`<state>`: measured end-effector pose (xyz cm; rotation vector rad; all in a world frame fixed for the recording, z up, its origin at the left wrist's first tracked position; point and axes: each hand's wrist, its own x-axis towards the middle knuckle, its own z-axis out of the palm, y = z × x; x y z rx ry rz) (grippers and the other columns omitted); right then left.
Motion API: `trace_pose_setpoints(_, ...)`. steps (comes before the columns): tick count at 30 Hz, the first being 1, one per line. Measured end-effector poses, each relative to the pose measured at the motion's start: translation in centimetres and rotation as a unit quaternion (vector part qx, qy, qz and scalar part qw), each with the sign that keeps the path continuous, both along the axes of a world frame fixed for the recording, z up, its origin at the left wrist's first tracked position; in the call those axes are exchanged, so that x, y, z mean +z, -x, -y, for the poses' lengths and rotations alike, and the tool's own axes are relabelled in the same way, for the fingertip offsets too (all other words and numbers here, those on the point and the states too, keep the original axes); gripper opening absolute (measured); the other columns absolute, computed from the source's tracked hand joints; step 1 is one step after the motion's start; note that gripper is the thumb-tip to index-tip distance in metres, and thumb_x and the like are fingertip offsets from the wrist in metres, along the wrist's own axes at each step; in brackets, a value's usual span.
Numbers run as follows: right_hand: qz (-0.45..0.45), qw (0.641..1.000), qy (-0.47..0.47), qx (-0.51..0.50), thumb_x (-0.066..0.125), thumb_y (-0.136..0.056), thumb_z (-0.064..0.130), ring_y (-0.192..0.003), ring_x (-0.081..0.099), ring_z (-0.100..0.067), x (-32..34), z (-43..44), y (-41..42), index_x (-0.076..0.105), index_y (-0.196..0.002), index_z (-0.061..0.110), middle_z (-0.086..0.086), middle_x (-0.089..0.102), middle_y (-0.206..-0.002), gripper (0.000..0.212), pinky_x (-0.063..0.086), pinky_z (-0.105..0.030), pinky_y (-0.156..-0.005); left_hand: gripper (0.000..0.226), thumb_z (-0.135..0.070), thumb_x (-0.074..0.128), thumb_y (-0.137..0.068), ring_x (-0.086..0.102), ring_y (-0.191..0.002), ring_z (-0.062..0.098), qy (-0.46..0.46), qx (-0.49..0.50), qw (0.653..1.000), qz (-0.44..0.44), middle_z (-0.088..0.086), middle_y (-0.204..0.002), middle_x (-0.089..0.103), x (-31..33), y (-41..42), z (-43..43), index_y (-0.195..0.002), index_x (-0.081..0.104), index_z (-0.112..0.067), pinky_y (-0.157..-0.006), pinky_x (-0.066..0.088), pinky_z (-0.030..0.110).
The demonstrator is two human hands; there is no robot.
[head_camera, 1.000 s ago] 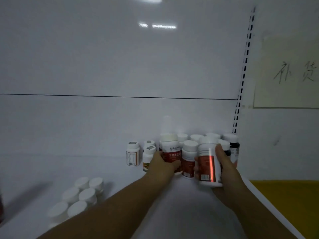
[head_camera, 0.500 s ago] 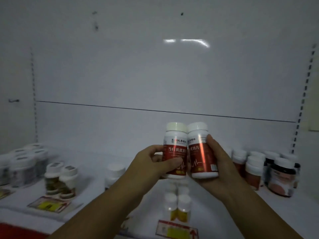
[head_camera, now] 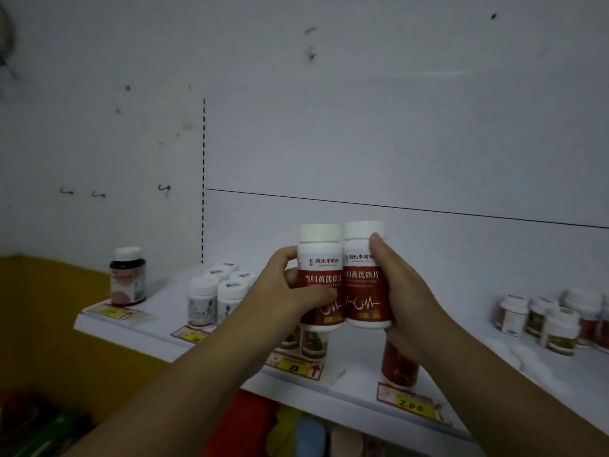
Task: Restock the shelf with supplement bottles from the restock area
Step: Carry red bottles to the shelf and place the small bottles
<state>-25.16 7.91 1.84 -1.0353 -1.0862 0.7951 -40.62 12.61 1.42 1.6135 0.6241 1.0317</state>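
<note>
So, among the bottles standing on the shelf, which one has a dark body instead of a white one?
The dark bottle at the far left end of the shelf, standing alone on its price tag. Its white-capped body is dark brown; the neighbouring group is white.

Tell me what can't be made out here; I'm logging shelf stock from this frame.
Head view only:
- Red bottle on the shelf: top hidden by the right hand.
- Small bottles below the left hand: mostly covered.
- Right-side bottles: labels blurred, group cut by the frame edge.
- Price tags: print mostly unreadable.
</note>
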Motion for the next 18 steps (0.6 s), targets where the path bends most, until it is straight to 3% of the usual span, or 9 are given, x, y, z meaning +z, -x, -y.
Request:
trace_pose_setpoints(3, 0.112, 0.993, 0.008, -0.038, 0.048, -0.064, 0.061, -0.094, 0.069, -0.021, 1.2, -0.5, 0.9, 0.055, -0.113, 0.027, -0.003, 0.07, -0.106, 0.06, 0.056, -0.041, -0.082, 0.056, -0.006, 0.068, -0.079, 0.066, -0.095, 0.016, 0.001, -0.019, 1.0, -0.005, -0.002, -0.103, 0.067, 0.8, 0.4, -1.2, -0.121, 0.042, -0.034, -0.087, 0.052, 0.04)
trace_pose_setpoints(7, 0.146, 0.987, 0.007, -0.063, 0.046, -0.059, 0.072, -0.095, 0.07, -0.021, 2.0, -1.0, -0.7, 0.056, -0.114, 0.028, -0.002, 0.071, -0.107, 0.072, 0.056, -0.045, -0.085, 0.069, -0.007, 0.07, -0.077, 0.065, -0.102, 0.022, -0.02, -0.051, 0.998, -0.02, 0.0, -0.111, 0.066, 1.8, -0.7, -2.2, -0.13, 0.038, -0.037, -0.093, 0.051, 0.048)
trace_pose_setpoints(10, 0.143, 0.986, 0.01, -0.08, 0.05, -0.057, 0.075, -0.097, 0.07, -0.024, 2.2, -0.9, -2.6, 0.058, -0.117, 0.026, -0.003, 0.071, -0.109, 0.077, 0.054, -0.049, -0.088, 0.06, -0.012, 0.07, -0.078, 0.066, -0.096, 0.014, -0.063, -0.069, 0.995, -0.037, -0.006, -0.109, 0.066, 2.3, -3.0, -2.5, -0.128, 0.043, -0.033, -0.081, 0.057, 0.035)
trace_pose_setpoints(14, 0.096, 0.99, -0.01, -0.1, 0.057, -0.071, 0.059, -0.096, 0.071, -0.022, 3.0, -0.3, -5.3, 0.062, -0.113, 0.021, -0.005, 0.073, -0.106, 0.058, 0.054, -0.046, -0.088, 0.032, -0.045, 0.051, -0.086, 0.063, -0.062, -0.015, -0.121, -0.066, 0.99, -0.041, -0.018, -0.091, 0.059, 3.6, -7.4, -2.4, -0.115, 0.043, -0.033, -0.044, 0.046, 0.005)
trace_pose_setpoints(16, 0.096, 0.989, -0.022, -0.11, 0.059, -0.076, 0.051, -0.096, 0.071, -0.021, 3.6, 0.4, -7.0, 0.064, -0.112, 0.018, -0.004, 0.073, -0.106, 0.049, 0.055, -0.043, -0.087, 0.031, -0.056, 0.037, -0.087, 0.063, -0.06, -0.013, -0.128, -0.056, 0.989, -0.037, -0.018, -0.086, 0.059, 4.1, -9.8, -2.3, -0.11, 0.043, -0.035, -0.044, 0.046, 0.005)
trace_pose_setpoints(18, 0.119, 0.984, -0.028, -0.128, 0.062, -0.071, 0.046, -0.093, 0.072, -0.016, 3.9, 1.6, -8.9, 0.067, -0.105, 0.018, -0.002, 0.075, -0.101, 0.044, 0.057, -0.033, -0.08, 0.031, -0.056, 0.037, -0.089, 0.065, -0.072, -0.003, -0.122, -0.053, 0.991, -0.022, -0.016, -0.091, 0.062, 4.2, -11.7, -2.6, -0.109, 0.047, -0.035, -0.055, 0.05, 0.013)
